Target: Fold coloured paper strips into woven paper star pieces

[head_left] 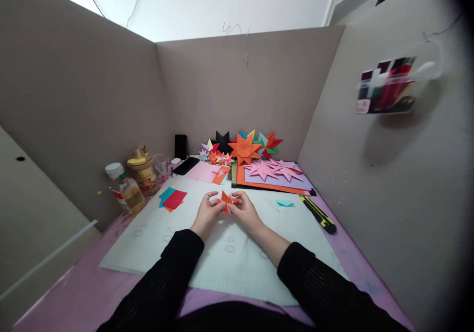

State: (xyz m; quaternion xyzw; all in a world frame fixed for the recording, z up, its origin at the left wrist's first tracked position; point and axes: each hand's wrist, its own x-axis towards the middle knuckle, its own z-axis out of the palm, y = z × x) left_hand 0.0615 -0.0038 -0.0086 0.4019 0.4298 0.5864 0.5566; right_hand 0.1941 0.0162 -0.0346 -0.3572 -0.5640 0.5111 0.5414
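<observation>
Between both hands is a small orange and pink folded paper star (226, 200), held just above the white mat (218, 268). My left hand (208, 212) grips its left side with thumb and fingers. The star's right side is pinched by my right hand (245, 211). Parts of the star are hidden behind the thumbs. Left of my hands lies a small stack of red, blue and orange paper squares (174, 200). A folded light-blue paper piece (285, 203) rests to the right of my right hand.
A yellow and black utility knife (318, 214) lies at the mat's right edge. Finished paper stars (245, 148) stand at the back, with pink stars (272, 169) on stacked paper sheets. At left are a bottle (126, 189), a yellow-lidded jar (144, 174) and a phone (186, 166).
</observation>
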